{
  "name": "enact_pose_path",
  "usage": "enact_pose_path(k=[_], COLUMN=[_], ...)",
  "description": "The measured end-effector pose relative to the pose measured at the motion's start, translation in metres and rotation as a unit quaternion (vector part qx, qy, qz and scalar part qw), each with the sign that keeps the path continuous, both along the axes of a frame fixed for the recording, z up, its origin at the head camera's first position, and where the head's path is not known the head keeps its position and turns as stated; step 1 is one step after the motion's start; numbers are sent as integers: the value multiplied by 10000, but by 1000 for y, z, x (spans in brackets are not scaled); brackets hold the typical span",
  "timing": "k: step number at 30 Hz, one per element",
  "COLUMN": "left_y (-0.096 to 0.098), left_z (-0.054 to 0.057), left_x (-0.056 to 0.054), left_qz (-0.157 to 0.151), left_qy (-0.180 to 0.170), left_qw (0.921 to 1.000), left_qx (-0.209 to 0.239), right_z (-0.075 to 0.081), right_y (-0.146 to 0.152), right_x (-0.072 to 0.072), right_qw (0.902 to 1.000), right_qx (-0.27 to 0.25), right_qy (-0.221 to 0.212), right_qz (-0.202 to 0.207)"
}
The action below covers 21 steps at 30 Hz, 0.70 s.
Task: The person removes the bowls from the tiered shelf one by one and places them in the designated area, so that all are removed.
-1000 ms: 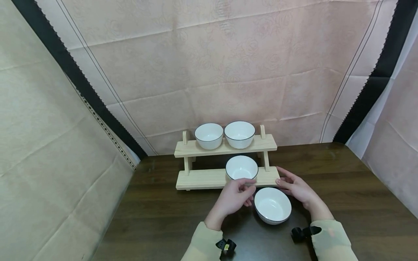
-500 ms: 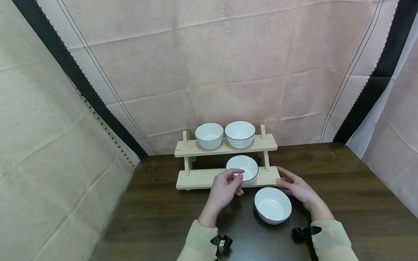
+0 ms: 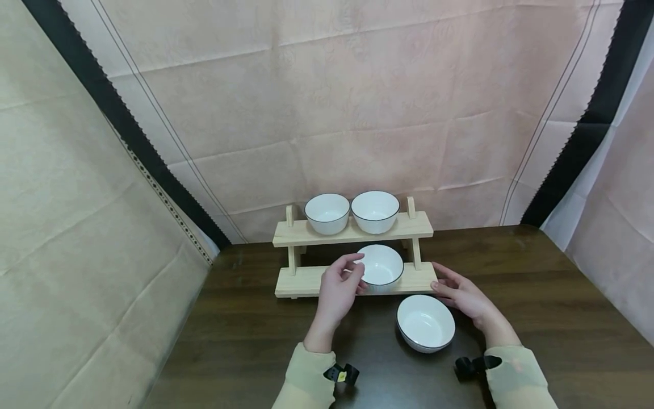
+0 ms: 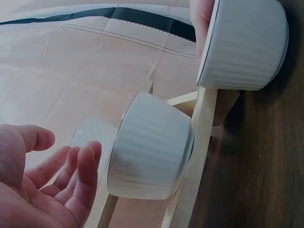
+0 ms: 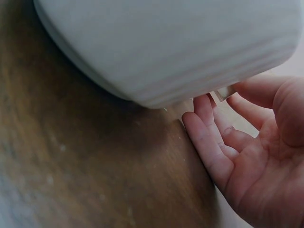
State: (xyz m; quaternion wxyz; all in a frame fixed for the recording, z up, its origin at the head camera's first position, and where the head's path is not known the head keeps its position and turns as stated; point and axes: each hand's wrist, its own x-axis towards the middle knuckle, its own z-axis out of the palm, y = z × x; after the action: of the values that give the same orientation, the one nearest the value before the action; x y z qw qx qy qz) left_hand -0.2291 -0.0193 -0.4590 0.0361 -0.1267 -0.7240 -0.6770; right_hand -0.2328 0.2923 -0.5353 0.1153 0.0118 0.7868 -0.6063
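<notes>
Rack (image 3: 301, 281), pale wood, two tiers, stands on the dark brown bench (image 3: 230, 335) with its back toward the cloth (image 3: 357, 102). Four white bowls with dark rims, all upright, mouths up.

Lower bowl (image 3: 380, 264): on the bottom tier, right of its middle. Left hand (image 3: 337, 289) just beside it, on its left. Left grip loose: fingers half bent, thumb apart from them; the left wrist view shows a gap between fingertips and bowl wall.

Right hand (image 3: 462, 295) at the right end of the bottom tier, thumb nearer the front edge, forefinger farther back. Right grip pinched on the board's end.

Front bowl (image 3: 426, 322): on the bench, before the rack and toward its right end, between the two forearms. Its side fills the top of the right wrist view, the right hand close past it.

Top tier: left upper bowl (image 3: 327, 213) and right upper bowl (image 3: 375, 211), rims side by side; contact between them hard to judge.

Pale green sleeves (image 3: 309, 372), a black device at each cuff.
</notes>
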Motion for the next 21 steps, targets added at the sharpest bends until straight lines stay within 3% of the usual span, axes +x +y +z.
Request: enact_pose_path(k=[5, 11, 13, 19, 21], left_y=[1, 1, 0, -1, -2], left_z=[0, 17, 18, -18, -23], left_x=[-2, 7, 8, -14, -17], left_qz=[62, 194, 305, 527, 548], left_qy=[-62, 51, 50, -12, 20], left_qw=[9999, 9994, 9989, 9960, 9950], left_qx=[-105, -273, -353, -720, -837], right_z=[0, -1, 0, 1, 1], right_y=[0, -1, -1, -1, 0], right_x=[1, 0, 1, 0, 0], right_qw=[10000, 10000, 10000, 10000, 10000], right_qx=[-27, 6, 18, 31, 38], right_qy=[6, -1, 3, -10, -28], right_qz=[-7, -16, -25, -52, -81])
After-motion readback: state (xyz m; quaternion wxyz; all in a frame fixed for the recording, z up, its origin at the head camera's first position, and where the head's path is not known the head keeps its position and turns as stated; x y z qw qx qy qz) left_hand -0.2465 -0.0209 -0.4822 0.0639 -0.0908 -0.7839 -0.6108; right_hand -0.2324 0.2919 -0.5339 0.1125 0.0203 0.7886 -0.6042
